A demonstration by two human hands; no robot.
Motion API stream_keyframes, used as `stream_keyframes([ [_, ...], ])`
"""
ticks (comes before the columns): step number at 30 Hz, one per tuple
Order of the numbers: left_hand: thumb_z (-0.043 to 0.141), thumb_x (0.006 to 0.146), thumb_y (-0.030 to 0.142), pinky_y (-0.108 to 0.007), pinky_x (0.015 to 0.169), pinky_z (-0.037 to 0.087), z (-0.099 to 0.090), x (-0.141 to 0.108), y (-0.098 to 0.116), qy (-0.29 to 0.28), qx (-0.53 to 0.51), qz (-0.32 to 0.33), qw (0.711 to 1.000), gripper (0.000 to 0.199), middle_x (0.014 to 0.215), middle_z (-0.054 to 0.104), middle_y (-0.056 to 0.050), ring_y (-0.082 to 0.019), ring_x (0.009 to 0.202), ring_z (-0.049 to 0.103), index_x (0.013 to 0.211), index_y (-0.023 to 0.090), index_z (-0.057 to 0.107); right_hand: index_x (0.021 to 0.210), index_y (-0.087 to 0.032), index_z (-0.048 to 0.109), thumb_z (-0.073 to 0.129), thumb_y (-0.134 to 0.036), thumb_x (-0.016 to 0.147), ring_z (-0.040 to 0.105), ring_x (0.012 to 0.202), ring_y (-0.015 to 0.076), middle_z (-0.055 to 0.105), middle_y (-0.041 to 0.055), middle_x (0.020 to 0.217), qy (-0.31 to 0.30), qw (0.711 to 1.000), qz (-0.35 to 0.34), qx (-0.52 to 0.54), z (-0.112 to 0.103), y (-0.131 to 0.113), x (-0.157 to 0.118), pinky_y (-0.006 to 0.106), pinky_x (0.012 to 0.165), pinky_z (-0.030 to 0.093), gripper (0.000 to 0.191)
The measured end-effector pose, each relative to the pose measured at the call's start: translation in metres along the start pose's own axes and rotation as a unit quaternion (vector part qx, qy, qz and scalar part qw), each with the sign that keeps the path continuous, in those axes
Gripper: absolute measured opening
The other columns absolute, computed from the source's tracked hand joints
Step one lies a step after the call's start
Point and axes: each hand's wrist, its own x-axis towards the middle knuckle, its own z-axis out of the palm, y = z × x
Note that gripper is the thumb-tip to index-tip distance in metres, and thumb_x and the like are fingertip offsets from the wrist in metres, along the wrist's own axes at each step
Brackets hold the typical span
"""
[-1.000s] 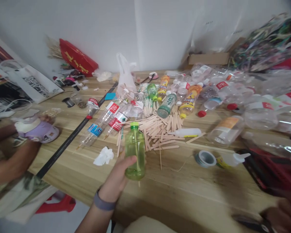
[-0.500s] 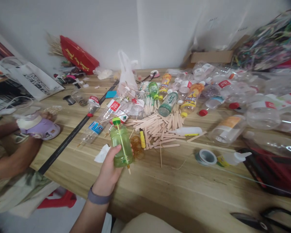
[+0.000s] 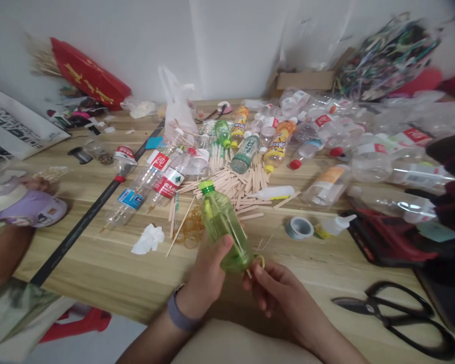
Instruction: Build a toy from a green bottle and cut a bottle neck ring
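Note:
A green plastic bottle [image 3: 227,222] with a bright green cap is tilted, its cap pointing up and left. My left hand [image 3: 212,263] is wrapped round its lower part. At the bottle's base, the fingers of my right hand [image 3: 271,283] pinch a small yellow-green loop [image 3: 261,261]; a pale stick tip shows beside them. Just left of the bottle lie brown rubber bands [image 3: 191,230] and a thin stick [image 3: 180,227]. Behind it spreads a pile of flat wooden sticks [image 3: 231,184].
Plastic bottles [image 3: 328,184] crowd the right and back. Black scissors [image 3: 382,313] lie front right, near a tape roll [image 3: 299,227] and glue bottle [image 3: 331,226]. Crumpled tissue [image 3: 147,239] is at left. Another person's arm [image 3: 7,253] and a purple bottle [image 3: 41,207] are far left.
My right hand has come into view and pinches the loop at the bottle's base. The bottle has moved right and tilted over in my left hand. The view has shifted right.

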Motion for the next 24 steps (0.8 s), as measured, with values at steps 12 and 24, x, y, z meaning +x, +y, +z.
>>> stream_keyframes([
  [12,0.082,0.065,0.046,-0.038,0.073,0.057,0.0097,-0.0001,0.0067,-0.032,-0.043,0.021,0.998,0.047,0.110,0.076,-0.013,-0.035,0.098,0.071,0.103,0.019,0.074,0.074,-0.015,0.065,0.077,-0.069,0.072,0.037,0.038,0.0034,0.059,-0.0021,0.060,-0.065,0.998,0.021,0.007,-0.0083,0.0091,0.0017,0.020,0.036,0.020,0.055],
  [24,0.081,0.069,0.046,-0.034,0.066,0.053,0.0047,0.0000,-0.0009,0.054,0.000,0.018,0.998,0.034,0.081,0.075,-0.006,-0.026,0.076,0.070,0.088,0.020,0.072,0.076,-0.016,0.063,0.073,-0.073,0.073,0.032,0.039,0.0029,0.053,-0.0045,0.057,-0.065,0.997,0.034,0.002,-0.0083,0.0093,0.0003,0.021,0.039,0.017,0.058],
])
